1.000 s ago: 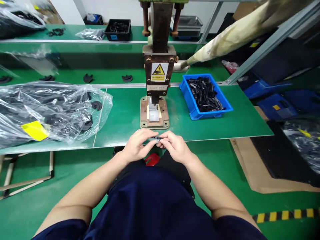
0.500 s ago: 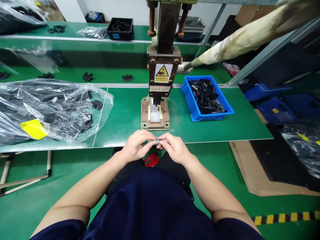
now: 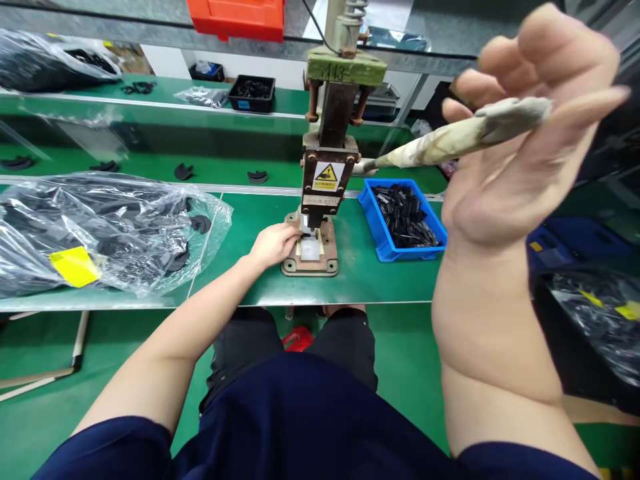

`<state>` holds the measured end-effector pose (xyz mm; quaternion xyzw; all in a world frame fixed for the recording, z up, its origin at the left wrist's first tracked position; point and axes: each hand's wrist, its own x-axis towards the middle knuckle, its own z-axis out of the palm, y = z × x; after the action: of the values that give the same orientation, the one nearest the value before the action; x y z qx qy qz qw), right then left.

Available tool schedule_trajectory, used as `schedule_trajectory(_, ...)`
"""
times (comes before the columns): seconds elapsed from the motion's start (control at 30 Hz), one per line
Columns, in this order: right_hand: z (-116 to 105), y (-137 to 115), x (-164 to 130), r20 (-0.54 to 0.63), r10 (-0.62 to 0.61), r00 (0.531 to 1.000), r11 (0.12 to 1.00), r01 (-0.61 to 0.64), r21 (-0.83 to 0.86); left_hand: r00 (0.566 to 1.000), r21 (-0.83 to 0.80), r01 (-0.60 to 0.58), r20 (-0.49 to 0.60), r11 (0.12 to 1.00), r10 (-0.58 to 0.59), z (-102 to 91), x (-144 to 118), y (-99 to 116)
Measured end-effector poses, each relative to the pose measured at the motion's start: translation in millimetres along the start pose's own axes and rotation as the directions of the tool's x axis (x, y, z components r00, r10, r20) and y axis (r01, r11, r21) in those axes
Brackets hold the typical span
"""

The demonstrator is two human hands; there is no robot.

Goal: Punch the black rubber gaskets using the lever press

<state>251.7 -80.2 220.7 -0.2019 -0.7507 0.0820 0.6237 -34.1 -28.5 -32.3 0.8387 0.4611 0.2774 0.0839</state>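
The left hand [image 3: 274, 243] lay on the green table [image 3: 385, 280] with its fingers curled together at the base plate of the press [image 3: 327, 170]; the fingertips reached under the ram, just beside a small pale block [image 3: 310, 248], but whether they pinched a part there could not be told; the right hand [image 3: 525, 127] was raised close to the camera, its fingers half open and loosely bent around the press lever [image 3: 450, 139], a long handle wrapped in dirty whitish tape. The press was one heavy column of rusty brown metal with a yellow warning sticker and a green top plate; its flat base stood on the table. To the right of it stood one blue plastic bin [image 3: 380, 248], rectangular, filled with many small black parts [image 3: 405, 217]. To the left lay one large clear plastic bag [image 3: 100, 233], wrinkled and shiny, holding dark round pieces and bearing one yellow label [image 3: 75, 265]. On the far shelf stood one black tray [image 3: 253, 93].
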Motion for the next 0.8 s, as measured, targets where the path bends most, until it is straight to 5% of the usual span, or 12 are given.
schedule_trajectory(0.2,22,-16,-11,-0.079,0.164,0.983,0.986,-0.163,0.020,0.992,0.143,-0.076,0.114,0.987,0.060,-2.4,11,9)
schedule_trajectory(0.5,16,-6,-104,0.067,0.053,0.996,0.992,-0.045,-0.115,0.990,0.086,-0.108,0.097,0.990,0.100,-2.0,15,7)
schedule_trajectory(0.7,27,10,-151,-0.004,0.005,1.000,0.980,-0.005,-0.198,0.988,0.074,-0.103,0.125,0.992,0.093,-5.4,10,15)
schedule_trajectory(0.8,31,17,-158,-0.067,-0.011,0.998,0.978,-0.003,-0.209,0.994,0.125,-0.003,0.108,0.992,-0.010,-18.6,1,-7)
